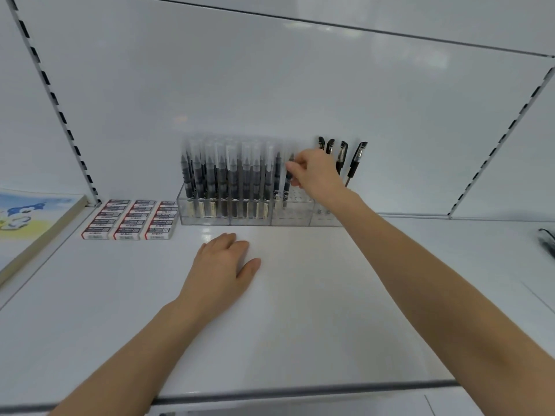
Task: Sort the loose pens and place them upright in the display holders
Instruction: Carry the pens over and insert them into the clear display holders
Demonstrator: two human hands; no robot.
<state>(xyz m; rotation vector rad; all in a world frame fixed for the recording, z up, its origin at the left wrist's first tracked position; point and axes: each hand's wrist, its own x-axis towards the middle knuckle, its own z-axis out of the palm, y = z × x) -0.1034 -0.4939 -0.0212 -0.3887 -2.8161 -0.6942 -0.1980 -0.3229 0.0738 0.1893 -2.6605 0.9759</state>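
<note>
This is a stationery shop's display shelving. A white metal shelf [300, 295] carries the goods. Behind it is a plain white back panel [270, 85], flanked by slotted uprights [55, 100] of the kind used in retail fittings. Right at the fingers [292, 169] of the right hand [315, 172] stand clear acrylic display holders [228, 216] packed with identical capped pens [222, 172]. Well left of the fingers lie neat rows of boxed erasers [129, 219]. Farther left, in the next bay, sits a stack of illustrated notebooks [33, 217].
</note>
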